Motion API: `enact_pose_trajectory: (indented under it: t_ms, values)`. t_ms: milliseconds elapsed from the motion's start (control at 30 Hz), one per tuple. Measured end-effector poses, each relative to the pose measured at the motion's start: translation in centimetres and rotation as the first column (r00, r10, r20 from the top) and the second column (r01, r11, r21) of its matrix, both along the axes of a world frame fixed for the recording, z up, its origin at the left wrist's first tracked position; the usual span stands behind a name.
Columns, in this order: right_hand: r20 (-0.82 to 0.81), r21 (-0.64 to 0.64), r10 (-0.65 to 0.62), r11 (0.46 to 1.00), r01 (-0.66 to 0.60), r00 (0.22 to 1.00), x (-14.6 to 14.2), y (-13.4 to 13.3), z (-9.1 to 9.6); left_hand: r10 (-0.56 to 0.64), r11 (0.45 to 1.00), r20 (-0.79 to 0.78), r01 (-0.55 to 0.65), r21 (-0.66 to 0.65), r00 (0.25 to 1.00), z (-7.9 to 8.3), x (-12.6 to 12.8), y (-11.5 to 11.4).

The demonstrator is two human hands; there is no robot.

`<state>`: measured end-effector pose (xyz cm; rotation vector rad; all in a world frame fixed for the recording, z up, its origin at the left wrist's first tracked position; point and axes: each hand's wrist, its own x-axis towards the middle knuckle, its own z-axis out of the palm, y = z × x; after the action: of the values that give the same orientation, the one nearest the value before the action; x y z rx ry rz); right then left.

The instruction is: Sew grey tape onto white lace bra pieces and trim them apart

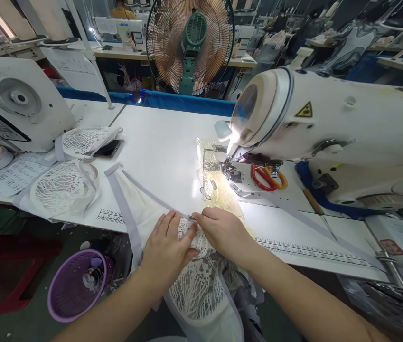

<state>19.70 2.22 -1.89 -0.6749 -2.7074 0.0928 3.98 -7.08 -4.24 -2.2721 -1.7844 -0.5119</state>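
Note:
A white lace garment piece [197, 289] with pale grey edging hangs over the table's front edge, its upper corner flat on the table. My left hand [167, 244] lies on it, fingers stretched out flat and thumb pointing toward my right hand. My right hand [222, 232] is closed in a pinch at the grey edging, beside the left thumb. A small dark metal tip [192, 218] sticks out from its fingers; the rest of that tool is hidden. Just beyond, the sewing machine's presser foot [230, 171] stands lit, with a grey strip [294, 213] running rightward from it.
Red-handled scissors [262, 178] lie under the sewing machine [329, 118]. More lace pieces [62, 187] and a phone [108, 148] are at left, near a second machine [19, 104]. A purple basket [76, 285] stands on the floor. A large fan [190, 47] is behind the table.

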Motion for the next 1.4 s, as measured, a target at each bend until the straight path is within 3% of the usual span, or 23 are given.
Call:
enact_pose_trajectory:
  t_ms: [300,433,667,967,1267,1400]
  values:
    - [0.143,-0.056,-0.038,0.997,0.046,0.989,3.1,-0.4,1.3,-0.014,1.000,-0.013,0.014,0.001,1.000,0.2,0.0,0.0]
    - [0.023,-0.097,-0.062,0.993,0.064,0.998,4.1,-0.5,1.6,-0.039,0.999,0.022,0.039,0.008,0.999,0.3,0.2,0.1]
    - [-0.088,-0.084,-0.057,0.995,0.050,0.994,3.2,-0.1,0.2,-0.204,0.979,-0.002,0.204,-0.022,0.979,0.9,1.4,0.4]
    - [0.016,-0.135,-0.046,0.990,0.048,0.999,2.4,0.2,0.1,-0.177,0.980,0.021,0.178,-0.084,0.984,0.9,1.9,0.7]
    - [0.156,-0.145,-0.099,0.982,0.122,0.983,6.3,-0.7,1.4,-0.182,0.978,-0.013,0.180,-0.104,0.983,1.0,1.9,1.0]
    - [0.095,-0.131,-0.145,0.979,0.157,0.985,7.0,-1.0,1.7,-0.192,0.977,-0.040,0.187,-0.106,0.981,1.0,1.9,1.0]
